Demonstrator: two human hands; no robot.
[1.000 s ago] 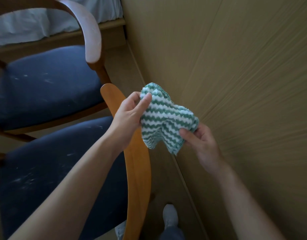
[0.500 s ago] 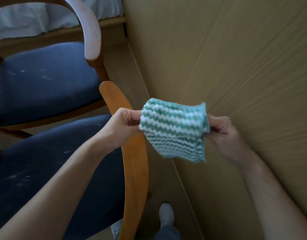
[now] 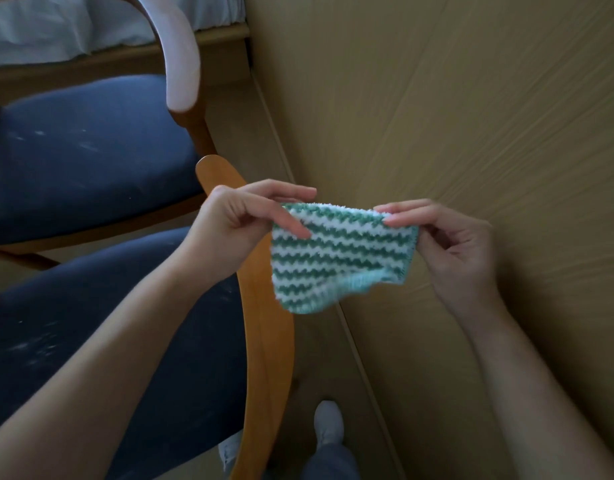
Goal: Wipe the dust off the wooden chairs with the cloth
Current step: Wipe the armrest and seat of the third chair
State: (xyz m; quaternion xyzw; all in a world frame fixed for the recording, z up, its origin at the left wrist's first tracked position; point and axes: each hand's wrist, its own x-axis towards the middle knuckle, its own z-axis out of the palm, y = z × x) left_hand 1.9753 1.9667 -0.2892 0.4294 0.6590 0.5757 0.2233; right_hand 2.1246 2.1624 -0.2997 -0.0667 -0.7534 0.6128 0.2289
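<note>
Head view shows the green-and-white striped cloth (image 3: 336, 258) held in the air, spread between both hands and hanging free below them. It sits just to the right of the near chair's top rail (image 3: 264, 323) and touches no chair.

- Left hand (image 3: 236, 230): thumb and fingers pinch the cloth's upper left corner.
- Right hand (image 3: 451, 247): fingertips pinch the upper right corner; the other fingers are loosely curled.

Near rail: orange wood, glossy, with no visible film. The far chair's top rail (image 3: 181, 64) reads pale; dust or glare cannot be told apart. Both blue seat cushions, near (image 3: 108, 341) and far (image 3: 84, 157), carry pale specks.

Status, as a judgement: the cloth is being readied, not applied. The far rail probably needs wiping, and the legs and lower frames are largely hidden.

A wood-grain wall panel (image 3: 472, 98) stands at right, a shoe (image 3: 328, 422) below.
</note>
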